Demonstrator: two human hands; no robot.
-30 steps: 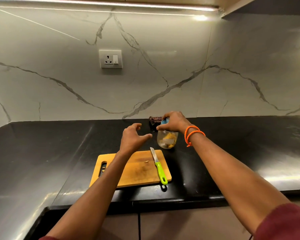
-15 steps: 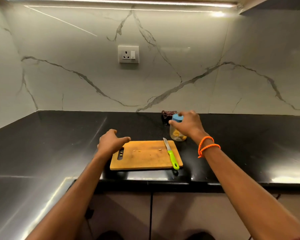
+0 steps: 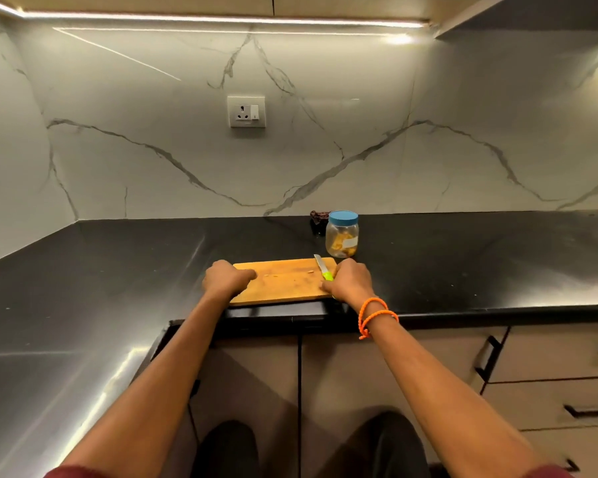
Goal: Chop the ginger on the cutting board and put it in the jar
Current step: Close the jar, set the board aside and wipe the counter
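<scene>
Nearest the body, the left hand [image 3: 227, 281] rests on the left end of the cutting board [image 3: 283, 282], fingers curled over its edge, while the right hand [image 3: 351, 282] lies over the green handle of the knife [image 3: 322, 267] at the board's right end; whether it grips the handle I cannot tell. Between the hands only a few ginger scraps [image 3: 273, 276] lie on the wood. Beyond the right hand stands the jar [image 3: 341, 234], lidded, chopped ginger inside. The task looks essentially finished.

Veined marble wall [image 3: 325, 150], black counter [image 3: 118, 263], strip light [image 3: 221, 18].
</scene>
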